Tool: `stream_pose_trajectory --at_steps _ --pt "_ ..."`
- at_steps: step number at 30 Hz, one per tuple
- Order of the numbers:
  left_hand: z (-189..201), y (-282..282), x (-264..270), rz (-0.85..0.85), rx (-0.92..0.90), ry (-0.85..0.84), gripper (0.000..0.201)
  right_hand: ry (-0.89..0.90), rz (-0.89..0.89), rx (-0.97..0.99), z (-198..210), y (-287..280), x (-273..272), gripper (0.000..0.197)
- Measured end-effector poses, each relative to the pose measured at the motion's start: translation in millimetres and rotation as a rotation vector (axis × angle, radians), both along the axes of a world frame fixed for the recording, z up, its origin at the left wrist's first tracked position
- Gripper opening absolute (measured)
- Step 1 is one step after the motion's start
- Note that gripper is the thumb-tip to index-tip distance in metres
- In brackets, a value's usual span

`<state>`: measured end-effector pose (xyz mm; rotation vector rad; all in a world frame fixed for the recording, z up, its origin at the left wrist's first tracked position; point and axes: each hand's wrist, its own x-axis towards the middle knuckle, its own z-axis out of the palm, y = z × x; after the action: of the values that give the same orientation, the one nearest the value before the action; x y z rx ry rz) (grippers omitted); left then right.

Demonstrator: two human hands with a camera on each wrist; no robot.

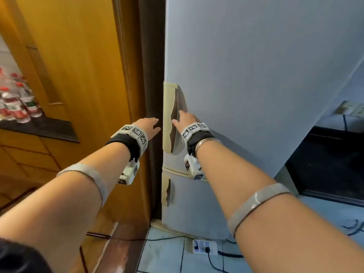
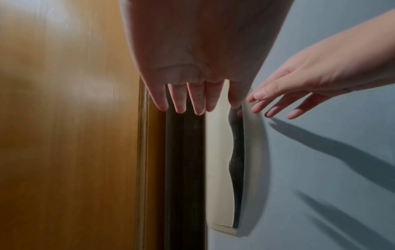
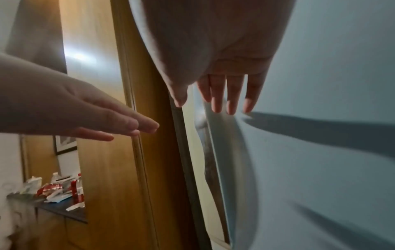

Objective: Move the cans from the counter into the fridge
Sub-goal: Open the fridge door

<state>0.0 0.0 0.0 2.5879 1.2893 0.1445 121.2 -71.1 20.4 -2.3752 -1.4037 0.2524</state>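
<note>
The pale grey fridge [image 1: 256, 75] stands with both doors shut. Its upper door has a cream recessed handle [image 1: 169, 107] on the left edge, also seen in the left wrist view [image 2: 218, 169] and the right wrist view [image 3: 193, 152]. My right hand [image 1: 182, 120] is open, its straight fingers [image 3: 217, 101] lying at the handle's recess; whether they touch it I cannot tell. My left hand [image 1: 149, 126] is open and empty beside the handle, its fingers [image 2: 179, 101] in front of the dark gap. No can is clearly seen; red items [image 3: 73, 187] lie on the counter.
A wooden panel [image 1: 78, 75] stands left of the fridge. Several red-capped bottles [image 1: 17, 103] crowd the dark counter [image 1: 49, 127] at far left. A power strip [image 1: 204, 247] and cables lie on the tiled floor. A dark cabinet [image 1: 325, 164] sits at right.
</note>
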Motion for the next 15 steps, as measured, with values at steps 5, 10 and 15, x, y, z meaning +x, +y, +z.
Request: stream_pose_trajectory --at_steps 5,10,15 --pt "-9 24 1 0.050 -0.051 0.047 0.052 0.161 -0.094 0.055 -5 36 5 0.038" --pt "-16 35 -3 0.059 -0.046 0.043 0.051 0.113 -0.123 0.096 -8 53 10 0.026" --pt "-17 33 -9 0.038 -0.040 0.029 0.051 0.054 -0.088 0.077 -5 51 9 0.022"
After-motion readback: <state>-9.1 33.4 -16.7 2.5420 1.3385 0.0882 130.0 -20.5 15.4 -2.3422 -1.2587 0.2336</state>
